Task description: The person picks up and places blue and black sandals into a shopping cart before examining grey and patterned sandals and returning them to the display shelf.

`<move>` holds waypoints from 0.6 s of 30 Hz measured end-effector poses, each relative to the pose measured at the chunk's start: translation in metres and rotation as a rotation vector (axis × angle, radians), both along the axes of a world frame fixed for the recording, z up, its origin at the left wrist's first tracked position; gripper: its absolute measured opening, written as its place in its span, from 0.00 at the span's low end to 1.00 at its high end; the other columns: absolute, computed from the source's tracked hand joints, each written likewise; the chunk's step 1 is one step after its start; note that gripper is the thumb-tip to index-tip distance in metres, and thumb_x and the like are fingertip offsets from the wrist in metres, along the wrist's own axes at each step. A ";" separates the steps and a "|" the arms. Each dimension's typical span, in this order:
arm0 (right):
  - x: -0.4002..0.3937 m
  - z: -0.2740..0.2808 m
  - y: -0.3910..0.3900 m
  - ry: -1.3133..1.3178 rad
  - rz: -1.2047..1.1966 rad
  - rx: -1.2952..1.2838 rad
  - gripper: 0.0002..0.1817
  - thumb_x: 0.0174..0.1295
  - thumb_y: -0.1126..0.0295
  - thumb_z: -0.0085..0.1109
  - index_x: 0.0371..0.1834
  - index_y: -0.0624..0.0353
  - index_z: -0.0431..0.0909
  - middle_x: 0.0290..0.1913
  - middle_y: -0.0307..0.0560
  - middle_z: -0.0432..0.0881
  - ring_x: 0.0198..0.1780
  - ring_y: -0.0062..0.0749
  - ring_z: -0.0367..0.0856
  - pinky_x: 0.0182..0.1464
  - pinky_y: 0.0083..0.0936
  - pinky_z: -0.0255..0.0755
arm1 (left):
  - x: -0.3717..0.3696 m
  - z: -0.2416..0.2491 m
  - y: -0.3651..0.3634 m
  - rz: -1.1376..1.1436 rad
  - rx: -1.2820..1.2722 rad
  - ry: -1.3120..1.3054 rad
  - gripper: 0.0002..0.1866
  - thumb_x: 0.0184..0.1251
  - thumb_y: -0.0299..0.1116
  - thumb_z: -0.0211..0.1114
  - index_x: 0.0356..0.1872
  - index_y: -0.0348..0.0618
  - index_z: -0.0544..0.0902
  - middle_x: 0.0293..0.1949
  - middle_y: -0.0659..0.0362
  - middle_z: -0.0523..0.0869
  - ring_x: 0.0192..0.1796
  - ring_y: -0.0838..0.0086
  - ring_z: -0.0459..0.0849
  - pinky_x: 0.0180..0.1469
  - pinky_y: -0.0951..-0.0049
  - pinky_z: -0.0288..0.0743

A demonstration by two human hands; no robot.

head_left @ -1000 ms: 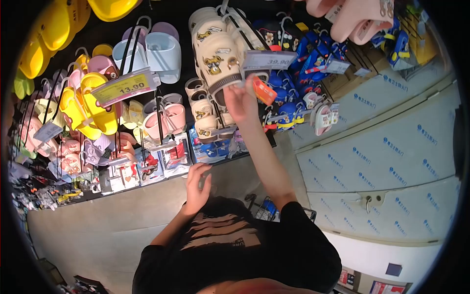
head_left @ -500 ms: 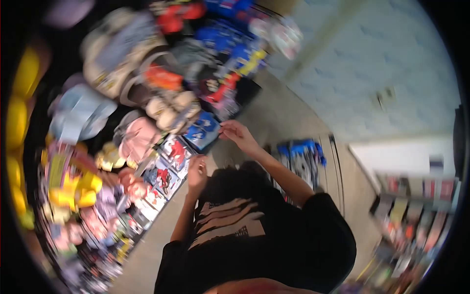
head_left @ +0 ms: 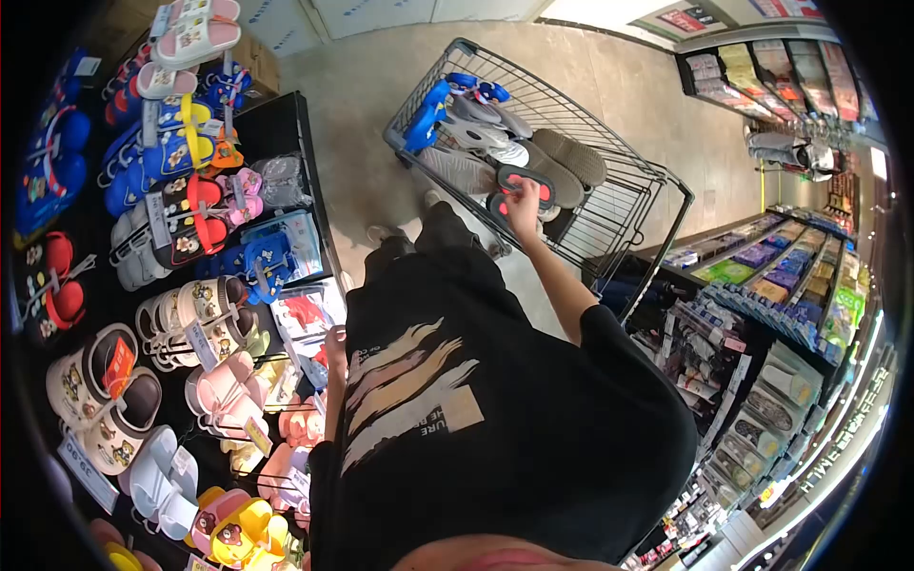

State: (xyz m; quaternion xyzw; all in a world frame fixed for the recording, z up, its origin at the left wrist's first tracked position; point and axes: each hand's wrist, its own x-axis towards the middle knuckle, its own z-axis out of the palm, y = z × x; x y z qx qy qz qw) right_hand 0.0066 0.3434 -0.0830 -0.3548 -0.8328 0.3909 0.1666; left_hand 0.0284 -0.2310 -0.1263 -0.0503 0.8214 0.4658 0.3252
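Note:
My right hand (head_left: 522, 202) is closed on a pair of black slippers (head_left: 536, 181) with red patches, over the near side of a wire shopping cart (head_left: 628, 176). Under and around the slippers, the cart holds grey shoes (head_left: 461, 169), brown-grey clogs (head_left: 569, 157) and blue slippers (head_left: 428, 119). My left hand (head_left: 335, 348) hangs low beside the display, close to packaged slippers (head_left: 307, 312); its fingers are mostly hidden, and I cannot make out whether they touch anything.
To the left, a black display rack carries hanging pairs: beige clogs (head_left: 105, 400), pink slippers (head_left: 227, 392), light blue slippers (head_left: 164, 483) and blue sandals (head_left: 262, 266). On the right stand shelves of packaged goods (head_left: 781, 257) and insoles (head_left: 762, 428). Concrete floor (head_left: 381, 86) lies ahead.
The view has swung round, bringing the whole cart into sight. My right hand has gone from beside the rack to the cart, with black slippers now in it. My left hand is lower.

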 end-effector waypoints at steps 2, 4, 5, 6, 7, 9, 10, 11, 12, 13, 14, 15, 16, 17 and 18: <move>0.025 -0.015 0.026 -0.034 -0.136 -0.070 0.21 0.50 0.87 0.54 0.47 0.58 0.79 0.50 0.51 0.73 0.40 0.32 0.80 0.42 0.25 0.75 | 0.016 -0.019 -0.009 0.010 -0.021 0.025 0.07 0.67 0.22 0.63 0.44 0.35 0.82 0.40 0.53 0.87 0.45 0.67 0.87 0.51 0.72 0.79; 0.041 -0.027 0.056 -0.135 -0.159 -0.011 0.20 0.51 0.86 0.55 0.48 0.59 0.79 0.52 0.52 0.72 0.39 0.33 0.82 0.42 0.24 0.77 | 0.022 -0.024 -0.005 -0.003 -0.085 0.017 0.07 0.68 0.25 0.65 0.45 0.35 0.82 0.42 0.53 0.86 0.46 0.67 0.86 0.54 0.72 0.79; 0.050 -0.034 0.071 -0.220 -0.136 0.095 0.19 0.52 0.85 0.57 0.49 0.60 0.79 0.54 0.53 0.71 0.39 0.34 0.83 0.41 0.25 0.80 | 0.025 -0.019 -0.003 0.019 -0.023 0.018 0.08 0.68 0.26 0.65 0.45 0.34 0.82 0.43 0.53 0.86 0.46 0.67 0.86 0.54 0.72 0.79; 0.052 -0.040 0.083 -0.183 -0.171 0.051 0.19 0.51 0.84 0.58 0.49 0.60 0.79 0.53 0.54 0.72 0.39 0.34 0.83 0.43 0.26 0.79 | 0.023 -0.015 0.004 0.016 -0.031 0.009 0.08 0.68 0.26 0.65 0.45 0.34 0.82 0.43 0.53 0.86 0.46 0.67 0.86 0.54 0.72 0.79; 0.054 -0.046 0.094 -0.148 -0.205 0.007 0.20 0.50 0.83 0.59 0.49 0.61 0.79 0.52 0.54 0.73 0.40 0.35 0.83 0.44 0.27 0.79 | 0.021 -0.011 0.010 -0.032 -0.088 0.057 0.08 0.68 0.27 0.65 0.45 0.35 0.82 0.42 0.54 0.85 0.44 0.68 0.86 0.49 0.73 0.79; 0.052 -0.052 0.114 -0.210 -0.214 0.006 0.20 0.50 0.83 0.58 0.49 0.60 0.78 0.52 0.53 0.74 0.41 0.38 0.82 0.47 0.30 0.77 | 0.009 0.009 0.034 -0.124 -0.200 0.149 0.09 0.68 0.29 0.66 0.45 0.36 0.81 0.42 0.55 0.84 0.39 0.69 0.86 0.39 0.75 0.79; 0.051 -0.054 0.125 -0.262 -0.223 0.012 0.21 0.50 0.82 0.57 0.50 0.59 0.78 0.51 0.53 0.75 0.43 0.41 0.81 0.50 0.32 0.76 | 0.001 0.031 0.055 0.002 -0.053 0.013 0.12 0.69 0.31 0.65 0.49 0.37 0.80 0.37 0.57 0.84 0.33 0.75 0.84 0.31 0.79 0.76; 0.049 -0.067 0.145 -0.310 -0.177 -0.057 0.23 0.49 0.81 0.57 0.52 0.62 0.75 0.50 0.55 0.75 0.47 0.46 0.80 0.53 0.35 0.75 | -0.004 0.044 0.078 0.151 -0.098 -0.183 0.13 0.69 0.30 0.63 0.51 0.38 0.79 0.34 0.58 0.83 0.30 0.79 0.82 0.26 0.80 0.73; 0.048 -0.083 0.157 -0.322 -0.148 -0.035 0.23 0.49 0.81 0.57 0.52 0.63 0.74 0.50 0.56 0.76 0.49 0.49 0.79 0.55 0.37 0.74 | -0.006 0.047 0.087 0.150 -0.069 -0.176 0.13 0.69 0.30 0.63 0.52 0.37 0.78 0.35 0.58 0.84 0.31 0.78 0.82 0.29 0.79 0.74; 0.052 -0.097 0.164 -0.332 -0.121 -0.013 0.23 0.49 0.80 0.57 0.52 0.63 0.74 0.51 0.58 0.76 0.51 0.52 0.77 0.57 0.40 0.72 | -0.007 0.053 0.093 0.148 -0.040 -0.168 0.14 0.69 0.29 0.63 0.53 0.37 0.78 0.35 0.57 0.84 0.33 0.78 0.82 0.32 0.79 0.75; 0.052 -0.097 0.167 -0.339 -0.119 -0.022 0.23 0.49 0.80 0.57 0.52 0.63 0.74 0.51 0.58 0.76 0.51 0.52 0.77 0.57 0.40 0.72 | -0.003 0.050 0.093 0.148 -0.050 -0.174 0.14 0.69 0.29 0.63 0.53 0.37 0.78 0.35 0.57 0.84 0.33 0.78 0.82 0.32 0.79 0.75; 0.051 -0.097 0.171 -0.388 -0.149 0.001 0.21 0.50 0.79 0.56 0.51 0.63 0.73 0.51 0.60 0.75 0.53 0.55 0.76 0.59 0.42 0.71 | -0.001 0.047 0.093 0.093 -0.048 -0.143 0.15 0.70 0.30 0.63 0.54 0.37 0.78 0.38 0.55 0.85 0.37 0.75 0.83 0.36 0.76 0.77; 0.051 -0.097 0.173 -0.438 -0.180 0.024 0.20 0.51 0.78 0.56 0.50 0.64 0.73 0.52 0.61 0.75 0.54 0.58 0.75 0.60 0.44 0.69 | 0.002 0.044 0.093 0.036 -0.046 -0.113 0.15 0.70 0.30 0.63 0.55 0.37 0.78 0.40 0.54 0.86 0.40 0.73 0.85 0.41 0.74 0.79; 0.058 -0.105 0.173 -0.447 -0.183 0.015 0.20 0.51 0.78 0.56 0.50 0.64 0.73 0.52 0.61 0.75 0.54 0.58 0.75 0.60 0.44 0.69 | 0.008 0.041 0.090 0.031 -0.055 -0.121 0.15 0.70 0.30 0.63 0.55 0.37 0.78 0.40 0.54 0.86 0.40 0.73 0.85 0.41 0.74 0.79; 0.068 -0.117 0.173 -0.518 -0.335 -0.021 0.19 0.52 0.77 0.56 0.50 0.63 0.73 0.52 0.63 0.75 0.55 0.59 0.75 0.61 0.45 0.69 | 0.010 0.045 0.094 0.067 -0.061 -0.181 0.16 0.70 0.30 0.63 0.56 0.36 0.78 0.43 0.52 0.86 0.45 0.71 0.85 0.47 0.72 0.78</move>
